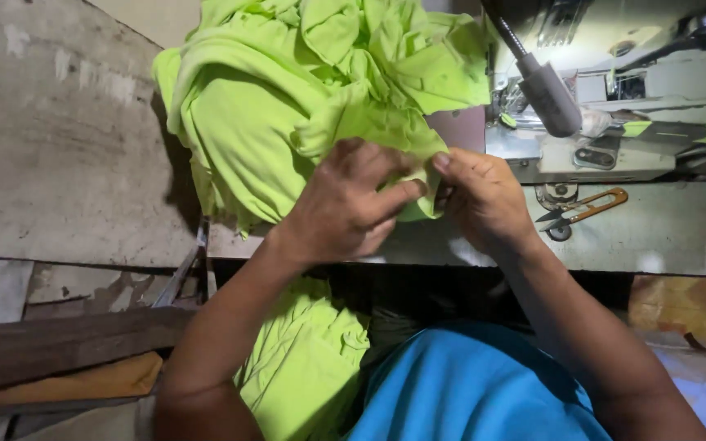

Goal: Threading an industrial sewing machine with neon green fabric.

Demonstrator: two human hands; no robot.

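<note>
Both hands, left hand (345,204) and right hand (480,196), pinch green fabric (288,90) (thread snips (582,210) nearby).

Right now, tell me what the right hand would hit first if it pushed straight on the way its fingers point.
The right hand points left, so it would probably meet the left hand first, through the green cloth pinched between them.

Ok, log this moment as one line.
left hand: pinching green fabric | right hand: pinching same edge | scissors: on table, untouched
</note>
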